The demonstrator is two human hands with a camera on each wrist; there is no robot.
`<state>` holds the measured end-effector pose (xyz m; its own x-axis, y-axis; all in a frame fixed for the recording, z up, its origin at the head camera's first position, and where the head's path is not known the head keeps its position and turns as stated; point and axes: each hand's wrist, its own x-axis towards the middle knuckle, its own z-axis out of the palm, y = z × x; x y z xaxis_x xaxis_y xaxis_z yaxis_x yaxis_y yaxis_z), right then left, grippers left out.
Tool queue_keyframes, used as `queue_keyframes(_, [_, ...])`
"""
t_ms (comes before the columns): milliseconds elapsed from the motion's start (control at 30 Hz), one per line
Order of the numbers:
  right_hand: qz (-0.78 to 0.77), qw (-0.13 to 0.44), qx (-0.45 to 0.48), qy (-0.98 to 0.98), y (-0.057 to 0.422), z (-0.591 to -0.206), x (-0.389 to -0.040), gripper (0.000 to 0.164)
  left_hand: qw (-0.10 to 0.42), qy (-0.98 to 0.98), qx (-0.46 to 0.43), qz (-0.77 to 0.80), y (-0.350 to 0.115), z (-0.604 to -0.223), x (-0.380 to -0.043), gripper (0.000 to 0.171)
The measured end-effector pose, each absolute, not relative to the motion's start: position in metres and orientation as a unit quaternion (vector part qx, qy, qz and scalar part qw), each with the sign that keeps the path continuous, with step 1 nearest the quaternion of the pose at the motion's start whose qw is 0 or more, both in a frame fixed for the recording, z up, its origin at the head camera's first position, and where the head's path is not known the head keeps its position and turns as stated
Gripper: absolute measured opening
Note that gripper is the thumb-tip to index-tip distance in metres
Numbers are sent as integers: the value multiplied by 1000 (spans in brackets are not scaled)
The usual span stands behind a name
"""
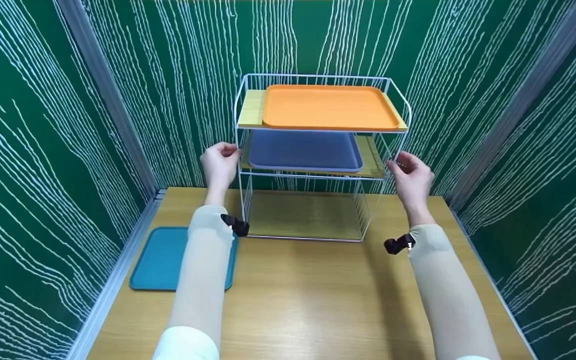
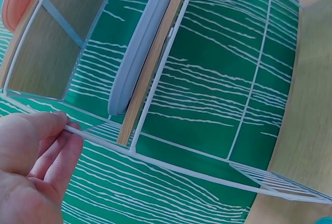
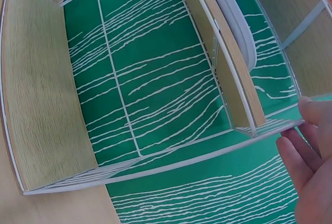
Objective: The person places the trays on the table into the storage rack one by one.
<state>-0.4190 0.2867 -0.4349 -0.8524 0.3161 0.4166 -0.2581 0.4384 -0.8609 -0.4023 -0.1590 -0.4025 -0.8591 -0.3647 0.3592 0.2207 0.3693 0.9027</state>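
Observation:
A white wire rack (image 1: 313, 176) with three wooden shelves stands toward the back of the table. On its top shelf lies an orange tray (image 1: 330, 106); a blue-purple tray (image 1: 304, 150) lies on the middle shelf, toward the left. The bottom shelf (image 1: 303, 215) bears nothing. With thumb and fingers my left hand (image 1: 220, 165) pinches the rack's left front upright, just above middle-shelf height. My right hand (image 1: 412, 175) pinches the right front upright at a similar height. Both wrist views show the thin white wire between thumb and fingertips.
A teal tray (image 1: 160, 260) lies on the wooden table (image 1: 303, 300) at the left, partly beneath my left forearm. Green panels (image 1: 313, 35) with white wavy lines enclose the table at the back and sides, joined by grey metal posts (image 1: 107, 85).

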Motion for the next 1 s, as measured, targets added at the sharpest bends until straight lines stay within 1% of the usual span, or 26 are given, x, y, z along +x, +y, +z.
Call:
queue_keyframes(67, [520, 272, -21, -809, 287, -435, -419, 31, 263, -784, 47, -560, -158, -404, -403, 9])
queue_keyframes(233, [480, 295, -27, -825, 286, -433, -420, 24, 262, -783, 30, -563, -158, -405, -403, 11])
queue_keyframes(300, [472, 302, -33, -828, 285, -434, -420, 23, 247, -779, 18, -576, -160, -406, -402, 18])
queue_keyframes(433, [479, 297, -50, -825, 283, -435, -420, 21, 210, -758, -14, -617, -170, -414, -394, 42])
queue_keyframes(500, [488, 291, -54, -821, 282, -436, -420, 21, 205, -751, -30, -627, -181, -423, -386, 49])
queue_keyframes(533, [492, 289, -53, -820, 282, -436, -421, 21, 206, -752, -34, -626, -188, -429, -381, 49])
queue_keyframes(633, [506, 281, -50, -814, 281, -437, -420, 21, 213, -774, -22, -596, -217, -455, -366, 42])
queue_keyframes(767, [506, 288, -54, -811, 283, -439, -420, 23, 198, -824, 48, -528, -265, -508, -347, 34])
queue_keyframes(900, [511, 290, -56, -807, 284, -440, -420, 23, 155, -853, 153, -475, -312, -568, -319, 37])
queue_keyframes(1000, [522, 280, -53, -804, 283, -439, -421, 23, 128, -862, 223, -437, -341, -603, -293, 42])
